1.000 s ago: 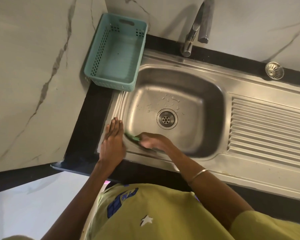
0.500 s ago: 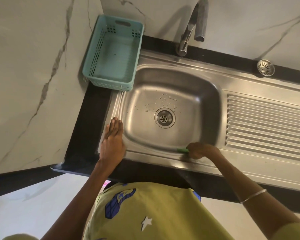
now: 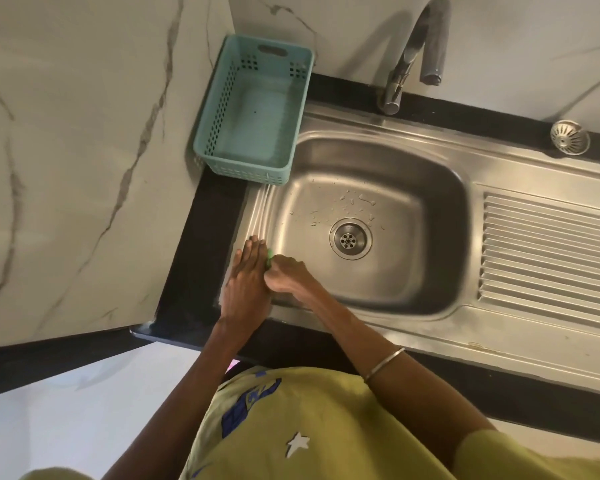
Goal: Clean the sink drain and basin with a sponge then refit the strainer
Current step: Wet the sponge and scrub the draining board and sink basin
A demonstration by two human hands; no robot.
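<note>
The steel sink basin (image 3: 413, 188) has an uncovered drain (image 3: 350, 239) in its floor with water drops behind it. My right hand (image 3: 288, 275) grips a green sponge (image 3: 269, 259) at the basin's near-left corner; only a sliver of the sponge shows. My left hand (image 3: 245, 282) lies flat with straight fingers on the sink's left rim, touching the right hand. The round metal strainer (image 3: 569, 137) sits on the black counter strip at the far right, well away from both hands.
A teal plastic basket (image 3: 219, 105) stands at the sink's back-left corner. The chrome tap (image 3: 413, 53) arches over the back rim. A ribbed draining board (image 3: 548, 251) extends to the right. Marble walls close in the left and the back.
My right hand with the sponge swept from the basin's near-left to the near-right rim, then back to the near-left corner beside my left hand. The left hand stayed on the rim.
</note>
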